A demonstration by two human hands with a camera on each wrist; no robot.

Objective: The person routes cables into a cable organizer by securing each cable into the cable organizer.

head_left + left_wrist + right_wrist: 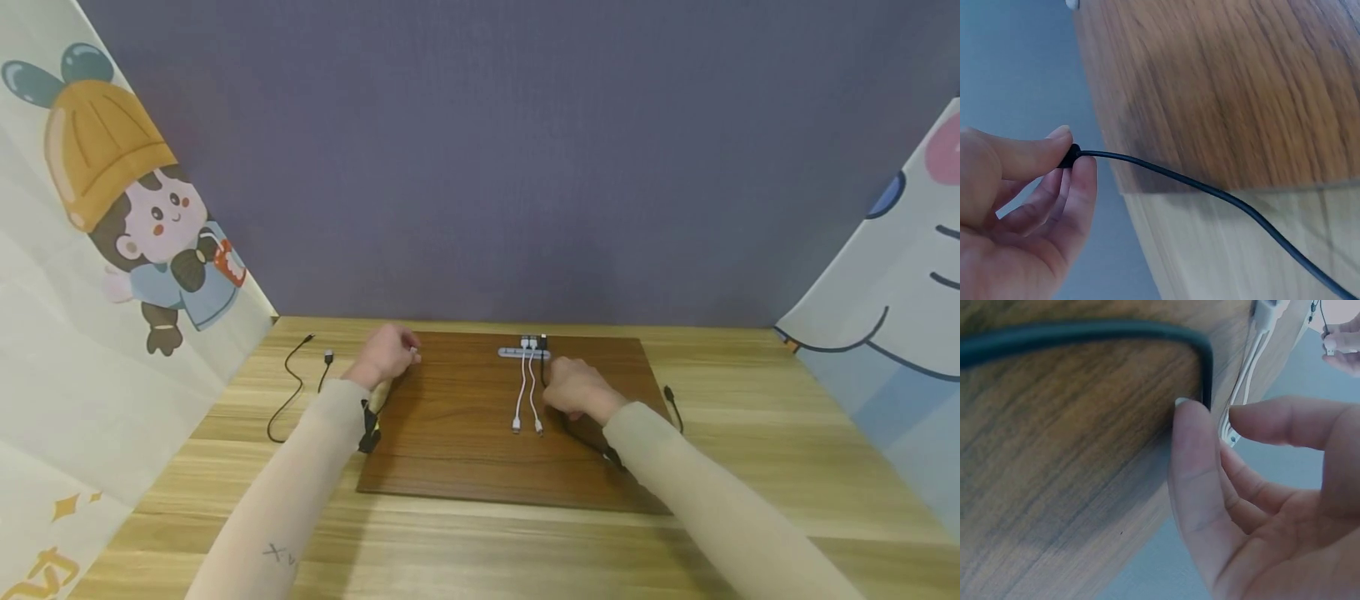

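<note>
The left hand (pixel 387 353) pinches the end of a black cable (pixel 1179 177) near the brown board's (pixel 450 408) far left corner; the right hand (pixel 577 387) has thumb and forefinger slightly apart, forefinger by another black cord (pixel 1207 372), near the pale clip strip (pixel 510 352).

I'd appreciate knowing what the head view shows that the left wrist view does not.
Only the head view: the right hand, the hatted cartoon figure, the black plug right of the brown board.
Only the left wrist view: the palm side of the left hand.
Both: the left hand, the brown board and the black cable it holds.
</note>
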